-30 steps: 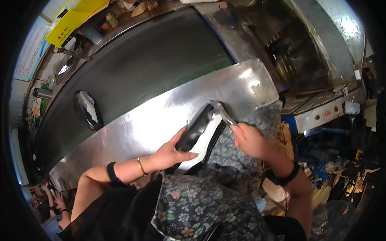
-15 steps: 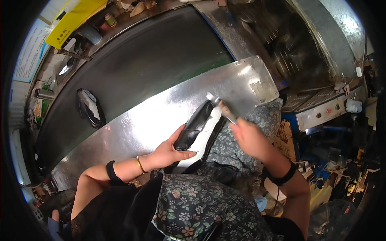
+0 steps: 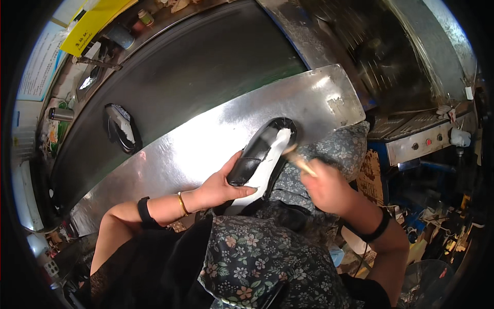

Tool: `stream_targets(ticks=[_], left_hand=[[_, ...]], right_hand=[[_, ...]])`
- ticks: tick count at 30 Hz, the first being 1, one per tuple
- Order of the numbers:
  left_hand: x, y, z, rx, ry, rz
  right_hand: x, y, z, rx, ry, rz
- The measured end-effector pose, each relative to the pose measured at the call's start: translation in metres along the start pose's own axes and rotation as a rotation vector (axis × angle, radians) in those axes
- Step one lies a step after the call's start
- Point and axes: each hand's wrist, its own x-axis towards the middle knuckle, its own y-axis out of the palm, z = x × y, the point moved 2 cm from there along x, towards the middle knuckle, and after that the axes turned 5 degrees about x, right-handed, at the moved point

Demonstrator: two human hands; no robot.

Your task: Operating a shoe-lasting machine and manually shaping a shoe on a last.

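Note:
A black shoe [image 3: 246,171] with a white coating or lining along its underside lies tilted across my lap and the edge of the metal plate, toe pointing away. Its near end is gripped by my left hand [image 3: 221,189], thumb on the white underside and fingers around the black side. My right hand [image 3: 327,186] is closed on a brush [image 3: 304,165] with a pale wooden handle. The brush head is blurred and sits at the shoe's right edge near the toe; whether it touches cannot be made out.
The shiny metal plate [image 3: 170,149] spans in front of me. Beyond it is a dark belt surface [image 3: 206,72] where another black shoe [image 3: 123,129] with a white underside lies at left. A control panel [image 3: 424,147] with buttons stands at right. A floral apron [image 3: 257,262] covers my lap.
The brush has moved from the toe tip back to the shoe's right edge, and my right hand has come slightly nearer. My left hand keeps its hold. The whole view has shifted a little.

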Motion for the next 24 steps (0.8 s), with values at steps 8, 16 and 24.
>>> stream_targets(ticks=[8,16,24], left_hand=[[0.001,0.002,-0.001,-0.128,0.014,0.042],[0.005,-0.003,-0.001,-0.115,0.037,0.09],[0.006,-0.009,0.003,-0.304,-0.035,0.176]], right_hand=[[0.002,0.012,0.003,0.058,0.075,0.145],[0.007,0.018,-0.023,0.261,0.17,0.026],[0.013,0.019,-0.028,0.201,0.246,0.151]])
